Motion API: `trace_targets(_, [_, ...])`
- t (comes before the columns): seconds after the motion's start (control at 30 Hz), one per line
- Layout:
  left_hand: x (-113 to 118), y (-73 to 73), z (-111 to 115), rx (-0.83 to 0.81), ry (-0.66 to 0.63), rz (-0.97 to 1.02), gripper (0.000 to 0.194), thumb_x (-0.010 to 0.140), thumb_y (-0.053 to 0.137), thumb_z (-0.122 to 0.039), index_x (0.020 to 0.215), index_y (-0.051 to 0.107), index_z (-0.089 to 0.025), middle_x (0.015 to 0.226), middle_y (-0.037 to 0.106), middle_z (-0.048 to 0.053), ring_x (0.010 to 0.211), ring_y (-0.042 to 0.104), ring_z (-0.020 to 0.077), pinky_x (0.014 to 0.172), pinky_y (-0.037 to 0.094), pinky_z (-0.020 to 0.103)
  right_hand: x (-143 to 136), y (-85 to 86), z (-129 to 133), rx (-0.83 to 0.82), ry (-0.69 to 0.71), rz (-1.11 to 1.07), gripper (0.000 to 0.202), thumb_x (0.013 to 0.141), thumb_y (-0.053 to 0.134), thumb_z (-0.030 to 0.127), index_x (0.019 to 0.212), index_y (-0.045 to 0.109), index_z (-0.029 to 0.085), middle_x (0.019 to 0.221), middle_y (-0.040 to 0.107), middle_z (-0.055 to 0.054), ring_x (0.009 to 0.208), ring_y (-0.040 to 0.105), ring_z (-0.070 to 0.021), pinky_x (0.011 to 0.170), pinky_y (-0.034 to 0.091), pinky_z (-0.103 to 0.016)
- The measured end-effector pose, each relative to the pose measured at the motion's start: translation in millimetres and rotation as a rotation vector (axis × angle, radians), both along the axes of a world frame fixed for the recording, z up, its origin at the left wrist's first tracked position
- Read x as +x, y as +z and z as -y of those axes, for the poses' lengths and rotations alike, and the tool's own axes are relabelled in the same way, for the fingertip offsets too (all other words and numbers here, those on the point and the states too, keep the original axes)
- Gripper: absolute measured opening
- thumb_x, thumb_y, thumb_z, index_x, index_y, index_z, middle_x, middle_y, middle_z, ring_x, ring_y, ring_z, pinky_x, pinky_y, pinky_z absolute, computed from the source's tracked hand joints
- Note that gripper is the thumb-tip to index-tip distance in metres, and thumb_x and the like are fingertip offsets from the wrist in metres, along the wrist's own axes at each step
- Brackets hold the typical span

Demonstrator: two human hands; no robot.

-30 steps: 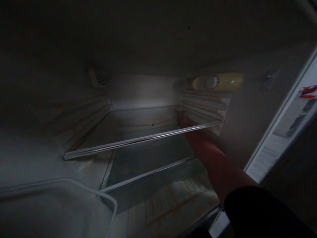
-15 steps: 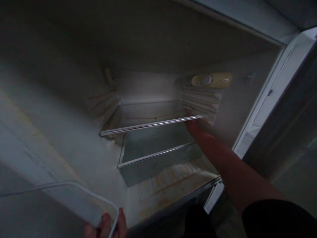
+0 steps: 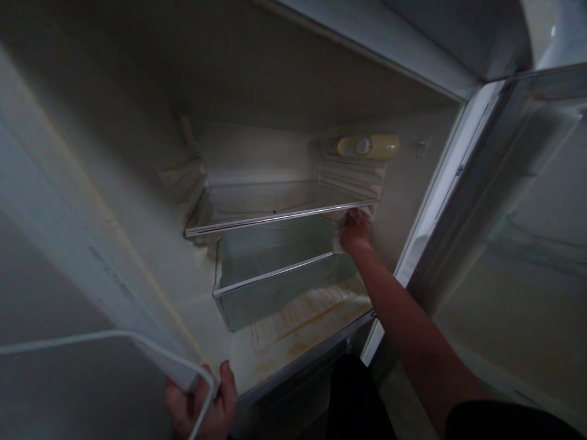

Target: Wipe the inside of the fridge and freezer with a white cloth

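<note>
My right hand point(image 3: 356, 231) is closed on a whitish cloth point(image 3: 338, 241), pressed to the right inner wall of an open fridge, just under the upper glass shelf point(image 3: 284, 216). The cloth is partly hidden by the fingers. Below my wrist lies a lower glass shelf or drawer point(image 3: 275, 274) with a pale front rim. At the bottom left, my left hand point(image 3: 208, 400) has its fingers curled round the front edge of the fridge's left wall point(image 3: 160, 357). A white cable point(image 3: 110, 334) passes across this hand; whether the fingers also hold it, I cannot tell.
A yellowish control box with a round knob point(image 3: 364, 146) is on the right wall above the shelf supports. Brownish stains mark the ribbed fridge floor point(image 3: 312, 311). The open door point(image 3: 518, 263) stands at right. My dark-clad knee point(image 3: 355, 397) is below the opening.
My right hand has come from behind the upper shelf's front rim to under it, nearer me, with the cloth showing more. My left hand stays at the edge. The view has shifted right.
</note>
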State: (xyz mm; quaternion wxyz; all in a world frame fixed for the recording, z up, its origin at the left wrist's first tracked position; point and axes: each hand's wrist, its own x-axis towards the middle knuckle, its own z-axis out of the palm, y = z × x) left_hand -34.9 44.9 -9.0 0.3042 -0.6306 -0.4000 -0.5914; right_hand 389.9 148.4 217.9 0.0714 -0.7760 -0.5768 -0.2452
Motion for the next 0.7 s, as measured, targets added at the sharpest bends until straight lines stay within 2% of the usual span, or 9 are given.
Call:
trace_targets(0.07, [1.6, 12.1, 1.3, 0.098, 0.086, -0.142, 0.08, 0.076, 0.082, -0.018, 0.149, 0.048, -0.016, 0.116, 0.06, 0.021, 0.097, 0.062, 0.0326, 0.066, 0.053, 0.035, 0.6, -12.7, 15.2, 0.071, 0.025, -0.008, 0.043, 0.1, 0.044, 0.017, 0.131, 0.072, 0.004, 0.154, 0.051, -0.022, 0.157, 0.026, -0.037, 0.128, 0.01, -0.062])
trace_targets(0.13, [3.3, 21.4, 2.9, 0.097, 0.094, -0.173, 0.088, 0.076, 0.081, -0.015, 0.155, 0.042, -0.016, 0.125, 0.057, 0.024, 0.099, 0.062, 0.0324, 0.065, 0.054, 0.035, 0.2, -29.0, 27.3, 0.118, 0.072, -0.054, 0.041, 0.103, 0.044, 0.022, 0.123, 0.076, 0.007, 0.149, 0.057, -0.022, 0.155, 0.03, -0.0374, 0.127, 0.011, -0.062])
trace_targets(0.23, [5.3, 26.3, 5.4, 0.069, 0.094, -0.148, 0.088, 0.076, 0.079, -0.012, 0.155, 0.041, -0.022, 0.133, 0.054, 0.023, 0.1, 0.062, 0.0314, 0.066, 0.054, 0.036, -3.1, -57.6, 35.8, 0.195, 0.127, -0.208, 0.045, 0.108, 0.038, 0.025, 0.135, 0.071, 0.01, 0.146, 0.059, -0.021, 0.153, 0.034, -0.0329, 0.128, 0.017, -0.056])
trace_targets(0.37, [5.9, 19.6, 6.4, 0.038, 0.091, -0.124, 0.085, 0.075, 0.079, -0.011, 0.15, 0.044, -0.025, 0.139, 0.051, 0.022, 0.105, 0.062, 0.0328, 0.068, 0.054, 0.037, -21.0, -94.4, 35.6, 0.412, 0.248, -0.332, 0.05, 0.111, 0.03, 0.027, 0.147, 0.062, 0.015, 0.151, 0.051, -0.017, 0.156, 0.025, -0.0328, 0.127, 0.021, -0.057])
trace_targets(0.47, [5.0, 11.7, 4.6, 0.017, 0.081, -0.079, 0.077, 0.074, 0.081, -0.014, 0.143, 0.048, -0.026, 0.146, 0.046, 0.022, 0.113, 0.061, 0.0362, 0.075, 0.057, 0.042, -53.0, -113.3, 37.6, 0.503, 0.445, -0.315, 0.051, 0.11, 0.033, 0.029, 0.153, 0.057, 0.014, 0.14, 0.054, -0.018, 0.154, 0.023, -0.0343, 0.126, 0.025, -0.058])
trace_targets(0.57, [3.5, 7.2, 2.9, 0.024, 0.096, -0.088, 0.077, 0.074, 0.083, -0.017, 0.143, 0.049, -0.023, 0.143, 0.049, 0.024, 0.117, 0.06, 0.0389, 0.079, 0.057, 0.044, -98.4, -123.2, 46.5, 0.51, 0.641, -0.257, 0.051, 0.109, 0.042, 0.031, 0.155, 0.053, 0.014, 0.128, 0.059, -0.017, 0.148, 0.03, -0.0356, 0.124, 0.027, -0.06])
trace_targets(0.63, [3.2, 6.9, 3.0, 0.037, 0.13, -0.106, 0.081, 0.075, 0.083, -0.018, 0.147, 0.047, -0.021, 0.14, 0.052, 0.025, 0.119, 0.06, 0.0402, 0.08, 0.057, 0.045, -128.8, -126.2, 53.4, 0.427, 0.818, -0.194, 0.044, 0.107, 0.049, 0.029, 0.147, 0.062, 0.017, 0.126, 0.062, -0.015, 0.138, 0.042, -0.0332, 0.122, 0.033, -0.055])
trace_targets(0.7, [3.8, 7.5, 3.9, 0.038, 0.159, -0.111, 0.082, 0.077, 0.083, -0.018, 0.149, 0.045, -0.018, 0.137, 0.055, 0.025, 0.117, 0.061, 0.04, 0.079, 0.057, 0.044, -152.7, -127.3, 57.0, 0.266, 1.029, -0.145, 0.031, 0.104, 0.054, 0.029, 0.129, 0.072, 0.02, 0.122, 0.066, -0.011, 0.126, 0.052, -0.0286, 0.117, 0.041, -0.047])
